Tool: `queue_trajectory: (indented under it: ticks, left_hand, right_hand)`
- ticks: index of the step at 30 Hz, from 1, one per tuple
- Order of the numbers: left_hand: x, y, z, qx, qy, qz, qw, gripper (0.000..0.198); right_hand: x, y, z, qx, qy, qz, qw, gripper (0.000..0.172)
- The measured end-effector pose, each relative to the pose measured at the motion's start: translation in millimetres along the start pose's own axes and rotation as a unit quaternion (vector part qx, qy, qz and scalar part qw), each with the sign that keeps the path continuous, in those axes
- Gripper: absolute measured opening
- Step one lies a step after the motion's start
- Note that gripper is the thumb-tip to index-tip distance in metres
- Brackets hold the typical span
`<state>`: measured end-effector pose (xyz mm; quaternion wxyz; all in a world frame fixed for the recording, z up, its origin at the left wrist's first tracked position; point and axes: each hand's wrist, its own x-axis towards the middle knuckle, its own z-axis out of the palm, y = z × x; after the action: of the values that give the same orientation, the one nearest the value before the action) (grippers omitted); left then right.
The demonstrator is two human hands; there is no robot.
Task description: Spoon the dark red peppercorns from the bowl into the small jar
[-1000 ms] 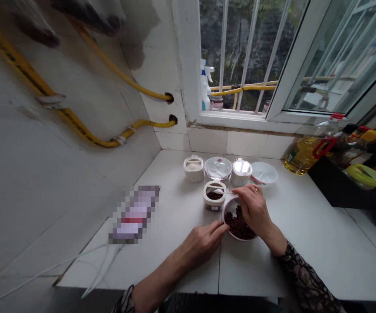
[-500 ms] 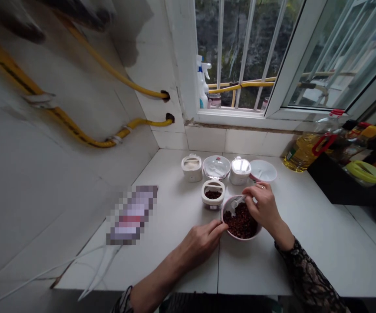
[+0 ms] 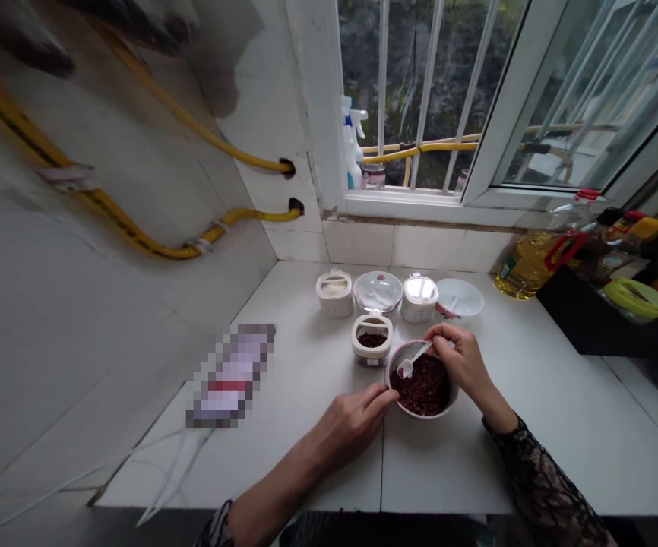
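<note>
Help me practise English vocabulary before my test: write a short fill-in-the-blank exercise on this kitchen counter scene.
The right hand holds a small white ____.
The left hand touches a pink-rimmed ____.
The oil bottle has a ____ cap.
The pipes at left are ____.

Missing words: spoon; bowl; red; yellow.

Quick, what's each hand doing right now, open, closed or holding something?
Left hand: closed on the bowl, at its rim.
Right hand: holding the spoon over the bowl.
</note>
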<state>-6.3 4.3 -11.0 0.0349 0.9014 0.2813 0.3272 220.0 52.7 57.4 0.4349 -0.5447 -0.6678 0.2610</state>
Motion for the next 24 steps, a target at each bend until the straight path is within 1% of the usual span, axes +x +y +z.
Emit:
queue_trajectory:
  ticks: [3, 6, 11, 16, 20, 22, 24]
  left_hand:
    - [0, 0, -0.3, -0.003, -0.001, 0.002, 1.000, 0.028]
    - [2, 1, -2.0, 0.000, 0.006, 0.005, 1.000, 0.027]
    - [2, 1, -2.0, -0.004, 0.003, 0.003, 1.000, 0.028]
    - [0, 0, 0.1, -0.002, 0.003, 0.002, 1.000, 0.028]
    - [1, 1, -0.6, 0.004, 0.010, 0.004, 1.000, 0.028]
    - [0, 1, -0.6, 0.003, 0.009, 0.004, 1.000, 0.028]
    - [0, 1, -0.2, 0.004, 0.011, 0.005, 1.000, 0.029]
  right_hand:
    - [1, 0, 0, 0.081, -0.005, 0.063, 0.995, 0.017]
    - [2, 3, 2, 0.121, 0.001, 0.098, 0.988, 0.018]
    - [3, 6, 3, 0.141, 0.005, 0.113, 0.983, 0.017]
    - [5, 2, 2, 0.181, 0.010, 0.132, 0.975, 0.015]
    - [3, -4, 6, 0.198, 0.022, 0.128, 0.971, 0.020]
    - [0, -7, 11, 0.192, 0.030, 0.107, 0.975, 0.024]
    - [-3, -10, 16, 0.166, 0.046, 0.066, 0.983, 0.024]
